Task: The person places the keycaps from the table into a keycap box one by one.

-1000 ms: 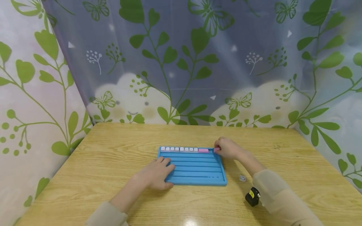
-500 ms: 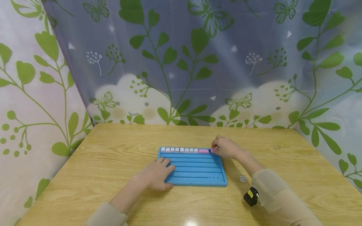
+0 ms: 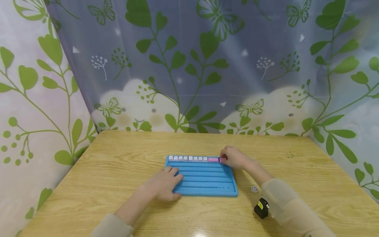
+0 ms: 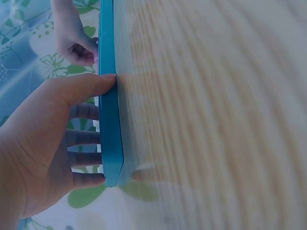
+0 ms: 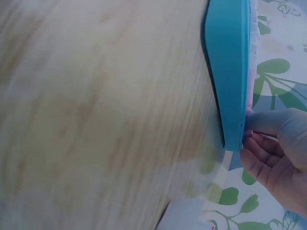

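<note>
A blue keyboard tray (image 3: 204, 181) with long grooves lies flat on the table. Along its back groove runs a row of white keycaps (image 3: 190, 158), ending in a long pink keycap (image 3: 213, 160). My right hand (image 3: 234, 157), at the tray's back right corner, pinches another pink keycap (image 3: 222, 160) right beside the long one; the fingers partly hide it. My left hand (image 3: 164, 184) rests on the tray's left side with fingers spread. In the left wrist view, the left thumb (image 4: 91, 88) lies against the tray's front edge (image 4: 110, 124).
On the wooden table (image 3: 118, 158), right of the tray, lies a loose white keycap (image 3: 254, 189). A small black object with a yellow label (image 3: 261, 208) stands near the right sleeve (image 3: 281, 194). A leaf-patterned curtain (image 3: 195, 65) hangs behind the table.
My right hand has moved slightly left with the pink keycap, closing the gap to the long pink one. The left hand has stayed in place on the tray.
</note>
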The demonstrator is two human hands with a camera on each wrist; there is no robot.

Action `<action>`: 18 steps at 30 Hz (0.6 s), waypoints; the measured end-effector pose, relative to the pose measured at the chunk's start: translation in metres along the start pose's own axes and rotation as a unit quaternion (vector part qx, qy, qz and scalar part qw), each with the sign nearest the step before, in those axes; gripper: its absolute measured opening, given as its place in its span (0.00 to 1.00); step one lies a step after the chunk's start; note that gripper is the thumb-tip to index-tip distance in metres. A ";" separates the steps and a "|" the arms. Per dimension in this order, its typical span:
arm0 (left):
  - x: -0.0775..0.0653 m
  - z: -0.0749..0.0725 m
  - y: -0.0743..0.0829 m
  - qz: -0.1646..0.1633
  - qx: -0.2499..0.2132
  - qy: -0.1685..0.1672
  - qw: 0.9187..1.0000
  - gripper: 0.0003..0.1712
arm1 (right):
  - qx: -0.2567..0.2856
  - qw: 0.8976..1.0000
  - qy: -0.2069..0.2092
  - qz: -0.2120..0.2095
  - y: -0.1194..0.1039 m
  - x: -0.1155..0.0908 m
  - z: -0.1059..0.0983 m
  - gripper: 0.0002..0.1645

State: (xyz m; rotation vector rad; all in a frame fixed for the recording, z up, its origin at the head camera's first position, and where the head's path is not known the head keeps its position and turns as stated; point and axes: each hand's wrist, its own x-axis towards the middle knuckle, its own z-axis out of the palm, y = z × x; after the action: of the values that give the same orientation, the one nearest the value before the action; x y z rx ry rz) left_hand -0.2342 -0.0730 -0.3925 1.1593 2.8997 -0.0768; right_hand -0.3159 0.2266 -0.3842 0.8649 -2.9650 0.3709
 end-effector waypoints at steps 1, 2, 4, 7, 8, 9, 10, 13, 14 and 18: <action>0.000 0.000 0.000 0.000 0.000 0.001 1.000 0.32 | 0.001 1.000 0.000 0.001 0.000 0.000 0.000 0.03; 0.000 0.000 0.000 0.001 0.000 0.001 1.000 0.32 | 0.003 1.000 0.001 0.001 0.000 0.000 0.000 0.03; 0.000 0.000 0.000 0.001 0.000 0.002 1.000 0.32 | 0.005 1.000 0.002 -0.001 0.000 0.000 0.000 0.03; 0.000 0.001 0.000 0.000 0.000 0.002 1.000 0.32 | 0.005 1.000 0.005 -0.001 0.001 0.001 -0.001 0.03; 0.001 0.001 0.000 -0.001 0.000 0.001 1.000 0.32 | 0.006 1.000 0.006 -0.002 0.001 0.001 -0.001 0.03; 0.001 0.001 0.000 -0.001 0.000 0.001 1.000 0.32 | 0.007 1.000 0.006 -0.003 0.001 0.001 0.000 0.03; 0.001 0.001 0.000 -0.002 0.001 0.000 1.000 0.32 | 0.008 1.000 0.007 -0.004 0.002 0.001 0.000 0.03; 0.001 0.001 0.000 -0.002 0.002 -0.003 1.000 0.33 | 0.009 1.000 0.006 -0.009 0.003 0.002 0.000 0.03; 0.001 0.001 0.000 -0.002 0.002 -0.004 1.000 0.33 | 0.011 1.000 0.005 -0.010 0.004 0.002 0.000 0.03; 0.000 0.000 0.000 -0.001 -0.001 -0.004 1.000 0.33 | 0.015 0.999 0.005 -0.028 0.004 0.000 -0.001 0.03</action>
State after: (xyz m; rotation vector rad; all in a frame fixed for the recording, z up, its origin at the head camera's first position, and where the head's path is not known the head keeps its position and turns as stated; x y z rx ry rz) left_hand -0.2345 -0.0727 -0.3927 1.1531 2.8935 -0.0785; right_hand -0.3180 0.2305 -0.3839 0.9442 -2.9264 0.4168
